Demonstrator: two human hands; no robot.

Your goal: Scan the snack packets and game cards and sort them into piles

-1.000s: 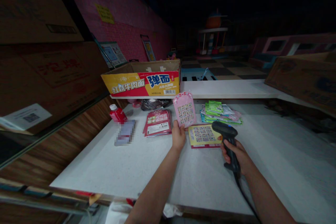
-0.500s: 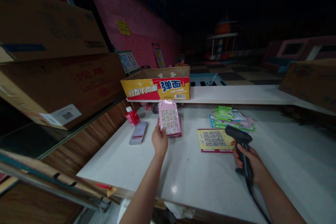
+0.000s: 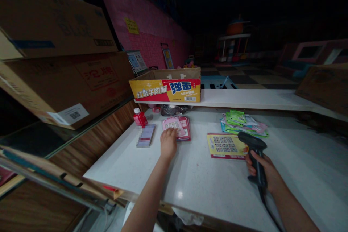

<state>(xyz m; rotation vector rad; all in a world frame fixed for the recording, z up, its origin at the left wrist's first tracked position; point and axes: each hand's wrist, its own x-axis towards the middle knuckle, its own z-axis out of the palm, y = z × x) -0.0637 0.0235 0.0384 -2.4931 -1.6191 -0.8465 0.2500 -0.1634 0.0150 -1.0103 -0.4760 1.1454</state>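
Note:
My left hand (image 3: 168, 144) has its fingers over the near end of a pink printed packet (image 3: 172, 123), which lies slanted on a stack of dark red packets (image 3: 187, 130); its fingertips are partly hidden. In my right hand (image 3: 265, 170) a black barcode scanner (image 3: 257, 156) is gripped by its handle, its cable (image 3: 268, 208) running down to the front. Behind the scanner's head lies a yellow packet with a grid of small pictures (image 3: 225, 145), on top of a dark red one. Farther back is a pile of green and pink packets (image 3: 239, 123).
A red bottle with a white cap (image 3: 140, 117) and a partly blurred flat box (image 3: 146, 135) stand at the white counter's (image 3: 201, 181) left. An open noodle carton (image 3: 168, 90) sits on the raised shelf (image 3: 244, 98). Large cardboard boxes (image 3: 67, 83) are stacked at left.
My left hand has lowered the pink packet from a raised tilt to lie on the red stack. The scanner stays in my right hand over the yellow packet. The view has shifted slightly.

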